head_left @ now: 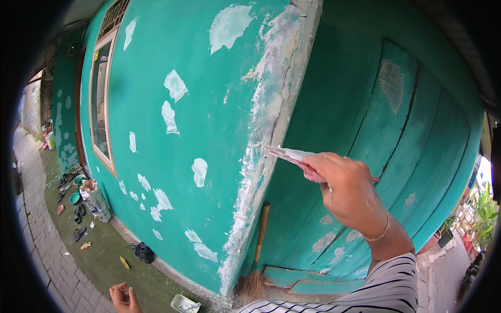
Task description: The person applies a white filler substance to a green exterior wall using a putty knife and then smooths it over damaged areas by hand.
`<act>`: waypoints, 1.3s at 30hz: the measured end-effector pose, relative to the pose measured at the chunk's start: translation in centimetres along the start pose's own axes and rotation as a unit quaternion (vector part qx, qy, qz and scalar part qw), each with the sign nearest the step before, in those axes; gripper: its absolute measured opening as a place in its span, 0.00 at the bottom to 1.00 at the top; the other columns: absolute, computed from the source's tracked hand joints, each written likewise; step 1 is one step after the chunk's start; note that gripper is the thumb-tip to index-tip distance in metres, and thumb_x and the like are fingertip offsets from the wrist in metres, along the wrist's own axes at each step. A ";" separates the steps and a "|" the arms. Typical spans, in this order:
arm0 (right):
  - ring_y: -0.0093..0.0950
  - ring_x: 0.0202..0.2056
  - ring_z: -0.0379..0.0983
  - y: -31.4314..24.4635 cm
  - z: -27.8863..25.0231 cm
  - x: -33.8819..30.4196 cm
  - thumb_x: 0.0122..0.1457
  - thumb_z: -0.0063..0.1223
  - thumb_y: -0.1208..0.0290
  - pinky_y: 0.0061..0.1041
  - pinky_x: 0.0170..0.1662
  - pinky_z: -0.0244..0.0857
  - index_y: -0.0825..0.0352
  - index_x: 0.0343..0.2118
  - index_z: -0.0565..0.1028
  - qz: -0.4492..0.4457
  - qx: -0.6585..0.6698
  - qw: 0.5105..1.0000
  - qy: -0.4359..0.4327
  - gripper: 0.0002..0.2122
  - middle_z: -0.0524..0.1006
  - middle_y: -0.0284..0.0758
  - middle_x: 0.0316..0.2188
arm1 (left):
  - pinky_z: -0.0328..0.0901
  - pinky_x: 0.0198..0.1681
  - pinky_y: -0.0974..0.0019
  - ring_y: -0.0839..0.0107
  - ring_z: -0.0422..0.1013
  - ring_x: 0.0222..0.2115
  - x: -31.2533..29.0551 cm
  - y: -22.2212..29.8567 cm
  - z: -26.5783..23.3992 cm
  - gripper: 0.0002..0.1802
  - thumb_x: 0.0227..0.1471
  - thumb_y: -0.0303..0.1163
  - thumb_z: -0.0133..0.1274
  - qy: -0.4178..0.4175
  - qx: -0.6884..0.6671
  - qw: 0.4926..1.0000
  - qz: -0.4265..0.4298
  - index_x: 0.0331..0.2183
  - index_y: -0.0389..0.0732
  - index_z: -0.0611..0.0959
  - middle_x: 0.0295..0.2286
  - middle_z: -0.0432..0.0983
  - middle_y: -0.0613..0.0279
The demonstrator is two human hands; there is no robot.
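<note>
A person in a striped sleeve (383, 287) is holding a putty knife (293, 154) at the rough, white-smeared corner (269, 99) of a green wall (151, 73). The knife is lying inside the right hand (347, 188), well apart from the left and higher up. The right hand is closing firmly around the red handle, its fingers wrapping and its thumb side facing the wall, while the pale blade is pointing left, its tip overlapping the corner's edge; whether it is touching the surface cannot be told. A thin bracelet (381, 229) is circling the wrist.

Low at the lower edge, the left hand (123, 299) is resting in the air partly open, its fingers loosely curling and its thumb standing apart from them. To its right, near it, a pale tray (176, 301) is sitting on the ground. A broom (262, 229) is leaning upright just beyond the corner, its bristles spreading at the base. White patches are dotting the wall, and a black bag (143, 252) is lying at its foot, with a sack (95, 201) standing farther off.
</note>
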State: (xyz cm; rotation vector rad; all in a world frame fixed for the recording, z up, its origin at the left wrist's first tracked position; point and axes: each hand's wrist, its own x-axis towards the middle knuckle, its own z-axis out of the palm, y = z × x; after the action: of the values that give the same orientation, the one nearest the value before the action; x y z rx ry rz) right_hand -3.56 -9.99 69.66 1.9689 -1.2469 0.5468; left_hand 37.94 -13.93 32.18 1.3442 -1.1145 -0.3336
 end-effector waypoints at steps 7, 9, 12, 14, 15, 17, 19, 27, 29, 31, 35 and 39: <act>0.44 0.22 0.72 -0.9 2.0 3.6 0.52 0.45 0.78 0.40 0.25 0.66 0.70 0.24 0.69 0.010 -0.072 0.995 -0.069 0.03 0.72 0.46 0.19 | 0.53 0.25 0.79 0.84 0.55 0.22 -0.1 -0.9 1.4 0.06 0.47 0.22 0.53 -0.037 -0.008 0.999 -0.012 0.31 0.35 0.75 0.30 0.62 0.70; 0.44 0.23 0.73 -1.2 1.8 4.9 0.52 0.46 0.77 0.40 0.26 0.66 0.68 0.22 0.69 -0.011 -0.090 0.993 -0.080 0.04 0.72 0.46 0.19 | 0.53 0.25 0.79 0.84 0.55 0.22 -0.3 -0.9 1.8 0.05 0.47 0.22 0.53 -0.043 -0.011 0.999 -0.021 0.31 0.35 0.75 0.30 0.63 0.70; 0.44 0.26 0.74 0.7 0.9 8.0 0.50 0.54 0.69 0.41 0.31 0.68 0.68 0.20 0.73 -0.053 -0.153 0.986 -0.023 0.08 0.74 0.46 0.19 | 0.54 0.26 0.79 0.84 0.56 0.23 -0.1 -0.7 2.4 0.05 0.47 0.22 0.53 -0.052 -0.016 0.998 -0.034 0.31 0.35 0.75 0.30 0.63 0.70; 0.43 0.29 0.75 1.6 -1.3 11.4 0.47 0.60 0.60 0.38 0.35 0.69 0.69 0.22 0.77 -0.005 -0.214 0.977 -0.004 0.14 0.76 0.46 0.21 | 0.54 0.26 0.79 0.84 0.56 0.23 0.1 -0.9 2.6 0.05 0.47 0.23 0.53 -0.053 -0.028 0.998 -0.030 0.31 0.35 0.75 0.30 0.63 0.70; 0.43 0.30 0.75 1.6 -2.7 13.1 0.48 0.60 0.58 0.38 0.36 0.70 0.68 0.24 0.77 0.026 -0.214 0.977 -0.002 0.15 0.77 0.46 0.24 | 0.54 0.26 0.79 0.84 0.56 0.23 0.1 -1.1 2.4 0.05 0.47 0.23 0.53 -0.053 -0.023 0.998 -0.031 0.31 0.35 0.75 0.30 0.63 0.69; 0.42 0.32 0.75 2.5 -6.0 15.5 0.52 0.58 0.62 0.33 0.36 0.70 0.68 0.32 0.78 0.022 -0.285 0.956 0.062 0.13 0.78 0.46 0.28 | 0.54 0.26 0.79 0.84 0.56 0.23 0.0 -1.3 2.4 0.05 0.47 0.23 0.53 -0.059 -0.020 0.998 -0.028 0.31 0.35 0.75 0.30 0.63 0.69; 0.42 0.27 0.76 0.9 -9.5 17.0 0.54 0.49 0.77 0.31 0.30 0.67 0.71 0.36 0.79 0.125 -0.243 0.961 0.035 0.09 0.77 0.51 0.26 | 0.54 0.26 0.79 0.84 0.56 0.23 -0.3 -2.0 2.0 0.05 0.47 0.22 0.52 -0.047 -0.020 0.998 -0.022 0.31 0.35 0.75 0.30 0.64 0.69; 0.34 0.36 0.77 5.5 -3.2 10.1 0.57 0.48 0.82 0.24 0.39 0.70 0.66 0.45 0.75 -0.088 -0.013 0.921 0.380 0.13 0.78 0.42 0.35 | 0.54 0.26 0.79 0.84 0.56 0.23 -1.2 -4.2 -0.1 0.06 0.46 0.21 0.53 -0.019 -0.017 0.998 -0.056 0.31 0.36 0.75 0.30 0.65 0.69; 0.33 0.38 0.76 5.6 0.4 8.2 0.58 0.47 0.82 0.24 0.41 0.70 0.66 0.48 0.73 -0.044 0.005 0.911 0.411 0.15 0.78 0.41 0.38 | 0.54 0.25 0.79 0.84 0.56 0.23 -1.1 -5.3 -0.7 0.06 0.46 0.21 0.53 -0.013 -0.012 0.999 -0.050 0.31 0.36 0.75 0.30 0.65 0.69; 0.33 0.40 0.76 6.3 3.4 7.1 0.58 0.46 0.82 0.24 0.42 0.70 0.66 0.51 0.71 -0.011 0.023 0.898 0.439 0.17 0.77 0.42 0.40 | 0.54 0.25 0.79 0.84 0.55 0.22 -0.7 -5.0 -0.7 0.06 0.46 0.21 0.53 -0.008 0.003 1.000 -0.030 0.31 0.36 0.75 0.30 0.65 0.69; 0.43 0.43 0.73 6.0 9.5 6.0 0.56 0.45 0.84 0.30 0.43 0.70 0.67 0.53 0.67 0.062 0.057 0.913 0.399 0.20 0.73 0.47 0.44 | 0.54 0.25 0.79 0.84 0.55 0.22 0.0 -3.5 -0.2 0.06 0.46 0.21 0.53 -0.015 0.005 1.000 0.002 0.31 0.36 0.75 0.29 0.64 0.69; 0.45 0.46 0.71 3.4 15.2 2.3 0.55 0.43 0.83 0.32 0.48 0.67 0.74 0.51 0.67 0.081 0.057 0.937 0.335 0.19 0.72 0.49 0.47 | 0.54 0.25 0.79 0.84 0.55 0.23 -0.3 -1.5 0.9 0.07 0.46 0.22 0.54 -0.050 -0.007 0.998 -0.030 0.31 0.36 0.76 0.29 0.64 0.69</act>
State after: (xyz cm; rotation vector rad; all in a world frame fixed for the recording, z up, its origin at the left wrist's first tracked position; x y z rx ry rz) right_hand -6.06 -23.93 62.67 1.5562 -0.9471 1.2728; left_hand 37.68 -14.61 30.59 1.3624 -1.1549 -0.4566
